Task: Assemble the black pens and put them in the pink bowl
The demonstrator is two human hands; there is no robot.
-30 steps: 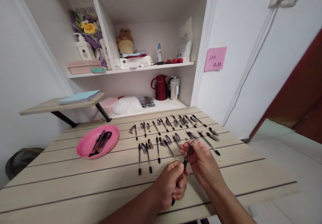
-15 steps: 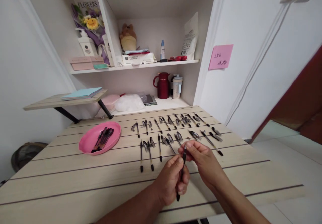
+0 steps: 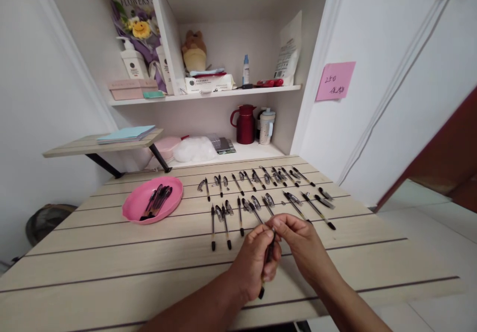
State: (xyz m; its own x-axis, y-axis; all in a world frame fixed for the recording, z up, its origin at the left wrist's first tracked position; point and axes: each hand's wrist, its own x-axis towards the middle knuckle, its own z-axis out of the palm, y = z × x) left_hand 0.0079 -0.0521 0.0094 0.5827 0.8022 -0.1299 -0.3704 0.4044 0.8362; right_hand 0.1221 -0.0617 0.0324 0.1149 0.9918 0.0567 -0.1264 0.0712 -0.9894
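Note:
Low over the front of the table, my left hand point(image 3: 257, 257) is wrapped round a black pen point(image 3: 269, 255), whose dark end sticks out below the fist. My right hand point(image 3: 292, 232) pinches at the pen's upper end; the fingers cover whatever else is in that pinch. Beyond both hands lie several uncapped pens point(image 3: 241, 216) in two rough rows, with loose clear caps point(image 3: 255, 202) among them. To the left, a pink scalloped dish point(image 3: 130, 206) holds several capped pens point(image 3: 161, 200).
A small raised stand point(image 3: 70, 146) with blue paper point(image 3: 126, 134) rises at the back left. Behind the table is a white shelf unit point(image 3: 208, 94) with a dark red jug point(image 3: 246, 124) and a pale tumbler point(image 3: 267, 125). A pink note point(image 3: 335, 81) sticks to the right wall.
My right fingers have come down closer to my left hand, covering more of the pen's upper end. The whole view has shifted slightly. The pens on the table lie as before.

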